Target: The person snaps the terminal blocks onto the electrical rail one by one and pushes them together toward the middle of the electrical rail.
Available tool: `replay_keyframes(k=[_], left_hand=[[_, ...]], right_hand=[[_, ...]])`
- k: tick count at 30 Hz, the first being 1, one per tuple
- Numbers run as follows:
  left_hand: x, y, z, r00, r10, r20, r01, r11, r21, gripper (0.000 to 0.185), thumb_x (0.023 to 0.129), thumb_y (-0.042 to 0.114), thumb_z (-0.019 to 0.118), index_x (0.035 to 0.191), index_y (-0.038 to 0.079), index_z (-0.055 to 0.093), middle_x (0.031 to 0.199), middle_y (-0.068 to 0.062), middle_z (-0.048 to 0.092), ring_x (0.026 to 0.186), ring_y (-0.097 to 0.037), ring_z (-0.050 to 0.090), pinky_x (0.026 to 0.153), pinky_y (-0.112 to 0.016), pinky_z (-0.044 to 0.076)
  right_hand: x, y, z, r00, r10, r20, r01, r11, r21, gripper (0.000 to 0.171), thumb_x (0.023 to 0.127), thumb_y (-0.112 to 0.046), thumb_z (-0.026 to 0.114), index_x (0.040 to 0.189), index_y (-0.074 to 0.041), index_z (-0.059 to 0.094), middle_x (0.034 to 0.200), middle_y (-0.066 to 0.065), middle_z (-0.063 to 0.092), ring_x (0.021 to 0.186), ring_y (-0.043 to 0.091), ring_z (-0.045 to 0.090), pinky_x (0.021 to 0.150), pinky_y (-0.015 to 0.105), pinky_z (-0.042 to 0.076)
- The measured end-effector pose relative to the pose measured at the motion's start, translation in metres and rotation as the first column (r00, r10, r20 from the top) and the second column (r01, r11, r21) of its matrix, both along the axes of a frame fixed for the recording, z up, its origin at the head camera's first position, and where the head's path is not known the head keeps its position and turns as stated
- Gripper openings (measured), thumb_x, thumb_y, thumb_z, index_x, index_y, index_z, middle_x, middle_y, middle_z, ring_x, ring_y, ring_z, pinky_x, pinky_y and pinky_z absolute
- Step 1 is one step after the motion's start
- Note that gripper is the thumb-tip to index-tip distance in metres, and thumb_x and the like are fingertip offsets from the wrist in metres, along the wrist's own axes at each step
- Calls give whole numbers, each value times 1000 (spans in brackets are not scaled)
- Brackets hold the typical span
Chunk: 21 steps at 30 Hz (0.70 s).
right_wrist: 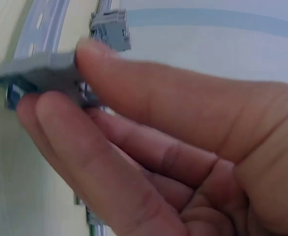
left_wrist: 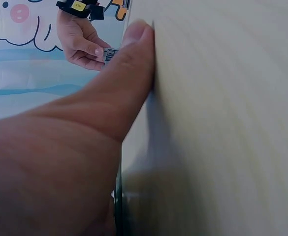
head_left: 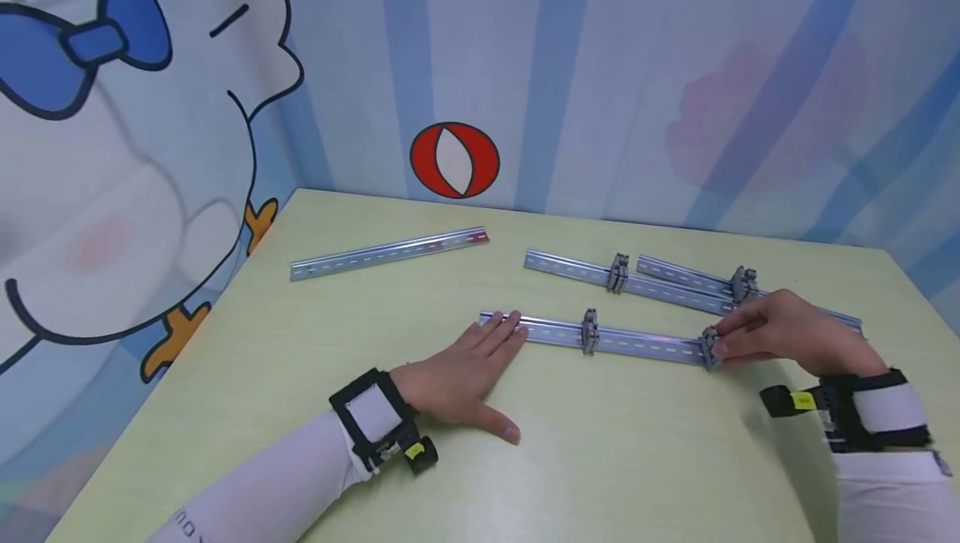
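Observation:
A slotted metal DIN rail (head_left: pixel 652 345) lies across the table in front of the person. Over its left end the left hand (head_left: pixel 461 376) rests palm down, fingers extended and thumb spread to the side. The left wrist view shows that thumb (left_wrist: pixel 129 64) stretched along the tabletop. At the rail's right end the right hand (head_left: pixel 795 335) pinches a grey terminal block (head_left: pixel 709 348) between thumb and fingers. Up close in the right wrist view, the same terminal block (right_wrist: pixel 40 71) sits across the rail's end. Another grey terminal block (head_left: pixel 590 332) stands around the rail's middle.
A bare DIN rail (head_left: pixel 390 253) lies at the back left of the table (head_left: pixel 375 476). Behind the right hand are two more rails, one (head_left: pixel 570 266) with a grey block (head_left: pixel 618 273), the other (head_left: pixel 675 275) with a grey block (head_left: pixel 744 283). A printed wall (head_left: pixel 487 68) borders the table.

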State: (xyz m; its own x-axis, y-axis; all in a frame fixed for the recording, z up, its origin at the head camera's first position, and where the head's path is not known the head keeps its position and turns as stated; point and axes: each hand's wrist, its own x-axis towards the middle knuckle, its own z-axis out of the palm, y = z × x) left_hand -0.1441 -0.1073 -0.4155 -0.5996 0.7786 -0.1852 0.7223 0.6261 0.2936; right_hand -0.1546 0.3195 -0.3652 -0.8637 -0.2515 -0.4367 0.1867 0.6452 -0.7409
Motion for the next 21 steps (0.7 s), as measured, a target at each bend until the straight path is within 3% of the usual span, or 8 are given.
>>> replay_keyframes(k=[11,21], left_hand=[[-1,1,-1,1000,-9,1,9,1000,11,123,76,76,59,157,7,-3,163,-12,-13,149,-30,-12,121,-45,2],[-1,1,-1,1000,-5,8,5,1000,9,123,76,77,58,157,7,-3,163,-12,-14,149,-30,-12,121,-45,2]], right_hand=[[3,-1,0,999,-37,0,37,999,-29,56,89,-16,71,130,17,50,117,18,67,98,22,70,86,39,56],[0,-4,-7,1000,-30,-2,30,999,-35,64,88,-27,73,134,10,50,123,17,65,103,21,68,88,38,56]])
